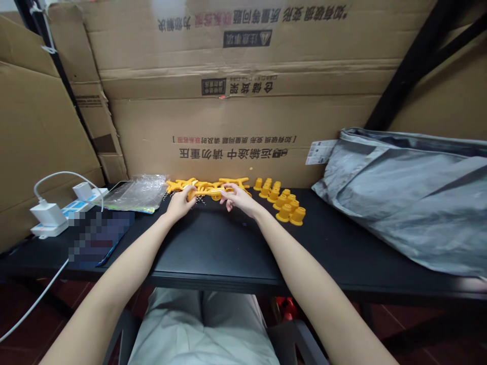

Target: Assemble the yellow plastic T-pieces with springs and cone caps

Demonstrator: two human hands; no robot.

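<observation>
Between my two hands is a yellow plastic piece (210, 192), held above the back of the black table. My left hand (181, 202) is closed on its left end. At the other end, my right hand (238, 199) grips it with thumb and fingers. Just behind lies a heap of yellow branched plastic parts (234, 181), partly hidden by my hands. Small silvery metal bits (199, 201), too small to name, are scattered beneath the held piece. Right of my right hand stand several yellow flanged cups (281, 201) in rows.
A clear plastic bag (139, 192) lies on the black table (216, 248) to the left. Nearby are a power strip with white chargers (48, 214) and a pixelated dark object (102, 238). A grey fabric bag (403, 197) fills the right side. Cardboard (243, 116) walls the back.
</observation>
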